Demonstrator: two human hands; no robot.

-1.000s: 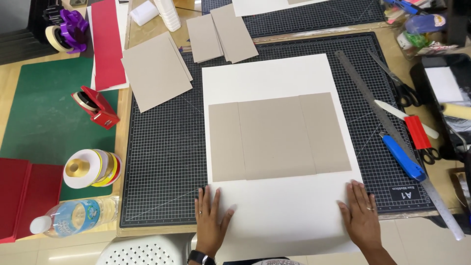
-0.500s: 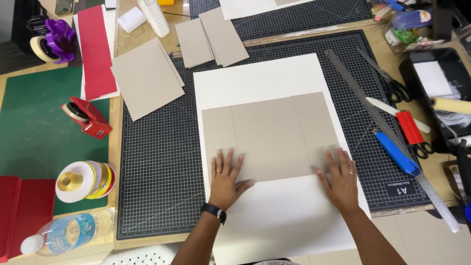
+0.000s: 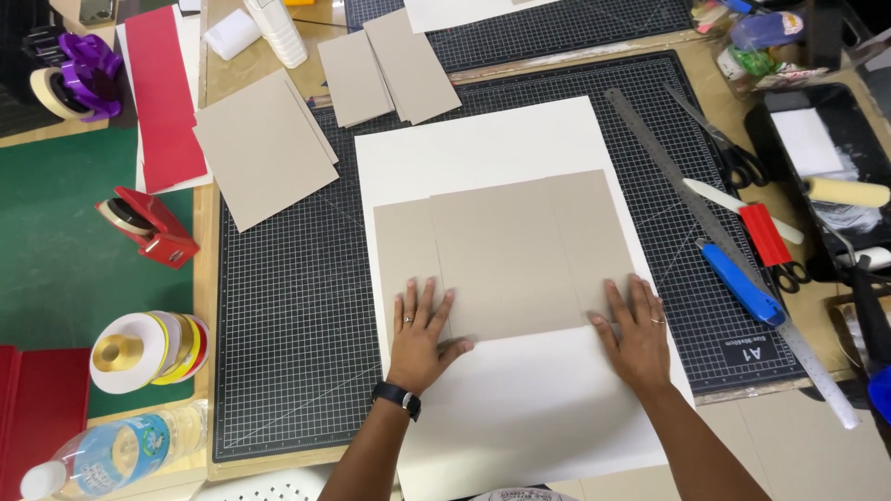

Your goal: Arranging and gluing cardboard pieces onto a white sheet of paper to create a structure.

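Three grey cardboard panels (image 3: pixel 506 255) lie edge to edge, a narrow one on each side of a wide one, flat on a large white sheet (image 3: pixel 520 399) that covers the middle of the black gridded cutting mat (image 3: pixel 288 315); the sheet's near end runs past the mat's near edge and off the tabletop's front edge. The left hand (image 3: pixel 422 334) rests palm down, fingers spread and released, on the lower left of the panels, its thumb on the white sheet; a dark watch sits on that wrist. The right hand (image 3: pixel 636 329) lies the same way, flat and open, over the lower right corner of the panels, grasping nothing. Right of the sheet a long steel ruler (image 3: pixel 724 241) lies slantwise across the mat; beyond it are a blue utility knife (image 3: pixel 742 283), a red-handled tool (image 3: pixel 766 234) and black scissors (image 3: pixel 729 153). Toward the far left corner of the mat lie loose grey boards (image 3: pixel 264 148); further left, a red tape dispenser (image 3: pixel 148 224), ribbon spools (image 3: pixel 148 351) and a plastic water bottle (image 3: pixel 111 455) near the tabletop's front left corner.
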